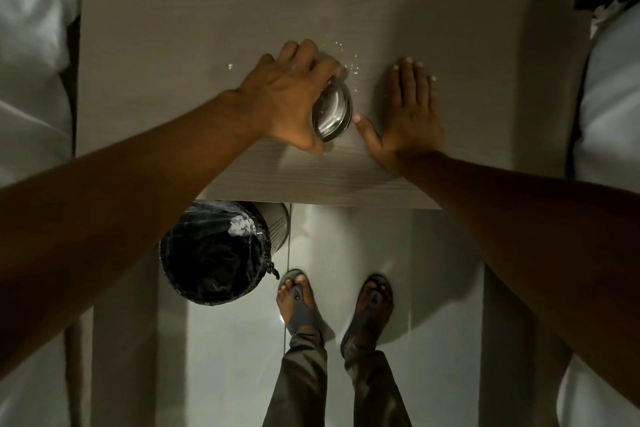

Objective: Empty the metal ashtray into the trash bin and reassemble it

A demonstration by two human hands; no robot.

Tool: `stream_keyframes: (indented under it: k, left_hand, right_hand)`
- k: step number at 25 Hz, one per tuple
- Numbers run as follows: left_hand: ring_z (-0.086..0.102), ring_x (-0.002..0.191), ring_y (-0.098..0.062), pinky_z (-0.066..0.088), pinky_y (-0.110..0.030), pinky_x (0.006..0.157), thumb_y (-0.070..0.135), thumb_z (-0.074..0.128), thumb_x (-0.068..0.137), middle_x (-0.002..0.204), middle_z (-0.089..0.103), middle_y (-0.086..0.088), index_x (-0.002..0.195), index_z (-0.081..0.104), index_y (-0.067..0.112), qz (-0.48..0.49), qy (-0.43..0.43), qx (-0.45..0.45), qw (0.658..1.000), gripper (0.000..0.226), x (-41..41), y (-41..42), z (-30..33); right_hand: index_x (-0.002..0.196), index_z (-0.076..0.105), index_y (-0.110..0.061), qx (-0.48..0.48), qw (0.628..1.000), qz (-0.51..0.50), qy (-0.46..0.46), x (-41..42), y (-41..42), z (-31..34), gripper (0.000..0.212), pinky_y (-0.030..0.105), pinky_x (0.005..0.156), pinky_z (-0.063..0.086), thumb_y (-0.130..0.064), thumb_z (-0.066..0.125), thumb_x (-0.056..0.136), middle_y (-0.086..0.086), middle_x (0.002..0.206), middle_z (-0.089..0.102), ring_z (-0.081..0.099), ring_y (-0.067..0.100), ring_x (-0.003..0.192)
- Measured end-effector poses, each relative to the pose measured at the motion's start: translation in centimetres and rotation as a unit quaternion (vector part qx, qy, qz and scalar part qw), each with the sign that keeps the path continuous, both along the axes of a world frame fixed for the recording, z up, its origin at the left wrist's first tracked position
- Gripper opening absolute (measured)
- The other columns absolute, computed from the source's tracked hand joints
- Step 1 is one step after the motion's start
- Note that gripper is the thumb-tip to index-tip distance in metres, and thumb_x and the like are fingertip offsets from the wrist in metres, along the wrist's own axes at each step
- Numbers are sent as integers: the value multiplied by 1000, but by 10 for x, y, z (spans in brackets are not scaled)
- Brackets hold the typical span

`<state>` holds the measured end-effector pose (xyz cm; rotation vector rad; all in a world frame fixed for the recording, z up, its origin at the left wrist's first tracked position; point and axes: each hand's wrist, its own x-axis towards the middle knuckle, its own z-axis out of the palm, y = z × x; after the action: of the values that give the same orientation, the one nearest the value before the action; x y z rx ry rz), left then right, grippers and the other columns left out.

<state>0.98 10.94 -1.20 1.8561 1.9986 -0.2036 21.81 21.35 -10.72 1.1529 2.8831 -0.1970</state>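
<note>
A round shiny metal ashtray [333, 111] is on the grey wooden tabletop [207, 45], tilted on its edge with its smooth side toward me. My left hand [294, 97] is clamped over its top and left side, fingers curled around the rim. My right hand [407, 111] lies flat on the tabletop just right of it, fingers spread, thumb close to the ashtray's lower rim. Small pale specks [346, 59] are scattered on the table behind the ashtray. The trash bin [221, 250], lined with a black bag, stands on the floor below the table's front edge, left of my feet.
White bedding [31, 62] borders the table on the left and more white bedding [609, 97] on the right. A crumpled white scrap [240, 225] lies inside the bin. My sandalled feet [332, 305] stand on pale glossy floor tiles.
</note>
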Motion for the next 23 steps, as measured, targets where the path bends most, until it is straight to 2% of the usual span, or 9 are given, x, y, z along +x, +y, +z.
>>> stream_keyframes:
  k: [8,23]
  left_hand:
    - [40,129,-39,44,-57,98,70,80,46,143,37,-18,147,29,16,-2,41,-22,999,125,2,12,-5]
    - [40,127,-38,48,-55,91,72,79,46,141,39,-16,143,33,19,19,0,-1,1000,120,7,9,-16]
  right_hand:
    - [160,16,6,-12,1000,-8,0,-4,2,3,102,57,128,9,-74,24,97,29,169,15,10,42,157]
    - [159,20,6,-11,1000,-12,8,1,-1,0,101,58,127,12,-74,27,97,30,167,18,14,42,157]
